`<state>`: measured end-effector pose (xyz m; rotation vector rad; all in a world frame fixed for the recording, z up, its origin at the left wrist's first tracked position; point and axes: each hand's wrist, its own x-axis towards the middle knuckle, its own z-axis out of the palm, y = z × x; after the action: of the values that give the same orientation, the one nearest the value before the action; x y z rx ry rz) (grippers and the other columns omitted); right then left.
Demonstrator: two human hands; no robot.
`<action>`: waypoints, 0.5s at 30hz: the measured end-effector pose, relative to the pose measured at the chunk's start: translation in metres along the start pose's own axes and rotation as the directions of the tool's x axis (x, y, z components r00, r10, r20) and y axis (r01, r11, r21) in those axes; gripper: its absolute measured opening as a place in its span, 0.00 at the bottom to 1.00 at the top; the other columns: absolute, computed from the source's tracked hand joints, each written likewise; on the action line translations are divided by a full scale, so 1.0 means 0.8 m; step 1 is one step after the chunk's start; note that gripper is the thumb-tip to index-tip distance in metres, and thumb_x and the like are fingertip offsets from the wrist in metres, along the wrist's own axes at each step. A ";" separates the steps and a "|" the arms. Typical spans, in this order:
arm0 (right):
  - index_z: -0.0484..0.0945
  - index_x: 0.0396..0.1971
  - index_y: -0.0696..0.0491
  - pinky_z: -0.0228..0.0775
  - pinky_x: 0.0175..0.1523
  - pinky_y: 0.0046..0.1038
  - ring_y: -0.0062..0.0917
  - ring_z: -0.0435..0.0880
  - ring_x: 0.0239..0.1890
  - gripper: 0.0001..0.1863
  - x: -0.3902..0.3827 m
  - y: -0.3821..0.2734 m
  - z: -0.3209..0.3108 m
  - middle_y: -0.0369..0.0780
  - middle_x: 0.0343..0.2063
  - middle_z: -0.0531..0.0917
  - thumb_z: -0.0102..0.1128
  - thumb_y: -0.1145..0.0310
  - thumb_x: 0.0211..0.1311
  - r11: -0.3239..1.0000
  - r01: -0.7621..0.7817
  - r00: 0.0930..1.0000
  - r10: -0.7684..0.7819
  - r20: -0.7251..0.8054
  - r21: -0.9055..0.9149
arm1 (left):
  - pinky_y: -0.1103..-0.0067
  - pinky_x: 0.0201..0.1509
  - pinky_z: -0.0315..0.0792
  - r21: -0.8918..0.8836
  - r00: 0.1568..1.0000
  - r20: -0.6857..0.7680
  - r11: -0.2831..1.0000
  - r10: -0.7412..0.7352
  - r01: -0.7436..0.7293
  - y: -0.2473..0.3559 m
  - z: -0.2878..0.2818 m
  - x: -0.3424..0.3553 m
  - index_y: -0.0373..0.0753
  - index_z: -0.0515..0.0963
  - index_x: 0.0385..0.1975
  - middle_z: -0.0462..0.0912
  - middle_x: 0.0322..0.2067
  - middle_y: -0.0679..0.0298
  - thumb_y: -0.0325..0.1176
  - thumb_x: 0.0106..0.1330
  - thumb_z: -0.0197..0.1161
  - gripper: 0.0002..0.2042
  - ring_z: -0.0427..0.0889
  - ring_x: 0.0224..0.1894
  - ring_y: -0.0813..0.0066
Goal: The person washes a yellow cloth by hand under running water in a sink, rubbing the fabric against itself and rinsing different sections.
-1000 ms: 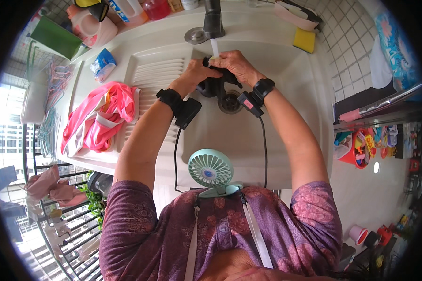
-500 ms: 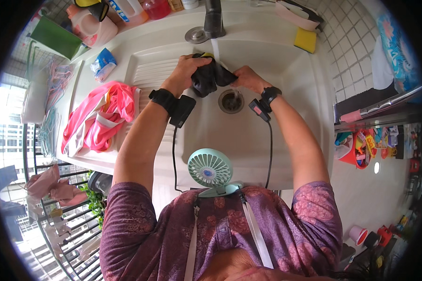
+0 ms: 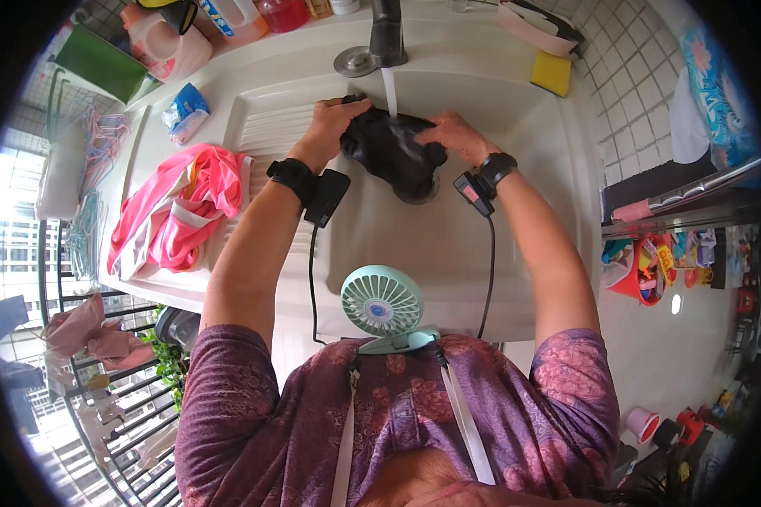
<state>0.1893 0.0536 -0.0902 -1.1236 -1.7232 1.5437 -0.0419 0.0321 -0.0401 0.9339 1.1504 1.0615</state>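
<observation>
Black cloth (image 3: 389, 156): spread between both hands in the sink (image 3: 516, 262), just below the faucet (image 3: 387, 38), its water stream (image 3: 389, 89) landing on the fabric.
Left hand (image 3: 334, 122): fingers closed on the cloth's left edge, left of the faucet.
Right hand (image 3: 458, 137): fingers pinching the opposite edge, right of the faucet.
Pink-and-white garment (image 3: 186, 211): bunched, well left of the faucet.
Yellow sponge (image 3: 550, 73): right of the faucet.

One left hand (image 3: 328, 128) and one right hand (image 3: 462, 138) have one cloth (image 3: 385, 160) between their fingers, one tap (image 3: 387, 35) beyond. Left of the left fingers lie one pink heap (image 3: 182, 207) and one packet (image 3: 185, 112), right of the right fingers one sponge (image 3: 550, 73). On the fingers' near side are two wristbands (image 3: 292, 177), two boxes (image 3: 328, 199), two cables (image 3: 314, 279) and one fan (image 3: 382, 300).
</observation>
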 end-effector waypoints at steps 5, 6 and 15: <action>0.76 0.26 0.63 0.65 0.35 0.27 0.20 0.71 0.26 0.11 0.004 -0.029 0.007 0.36 0.22 0.78 0.58 0.68 0.47 0.956 0.080 0.982 -0.028 -0.184 0.282 | 0.76 0.35 0.71 0.160 0.981 -0.104 0.970 -0.166 0.182 -0.008 0.006 0.004 0.36 0.73 0.43 0.77 0.27 0.61 0.38 0.56 0.62 0.17 0.76 0.30 0.71; 0.76 0.26 0.62 0.65 0.36 0.28 0.25 0.72 0.26 0.11 0.006 -0.033 0.010 0.38 0.23 0.78 0.57 0.69 0.47 0.976 0.145 0.965 -0.103 -0.240 0.164 | 0.74 0.37 0.71 0.098 0.974 -0.050 0.969 -0.222 0.226 -0.011 0.009 0.008 0.37 0.72 0.44 0.77 0.29 0.61 0.40 0.57 0.61 0.18 0.76 0.32 0.69; 0.72 0.42 0.62 0.67 0.51 0.34 0.44 0.70 0.46 0.21 -0.021 -0.038 0.094 0.50 0.47 0.68 0.49 0.81 0.42 0.534 0.428 0.755 -0.655 -0.037 -0.729 | 0.68 0.46 0.71 -0.521 0.952 0.285 0.816 -0.108 0.249 -0.016 0.053 -0.009 0.42 0.71 0.43 0.76 0.37 0.59 0.51 0.64 0.50 0.19 0.76 0.42 0.65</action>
<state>0.1272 0.0018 -0.0718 -0.9028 -2.1910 0.2761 0.0014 0.0203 -0.0431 0.4620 0.6486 1.0113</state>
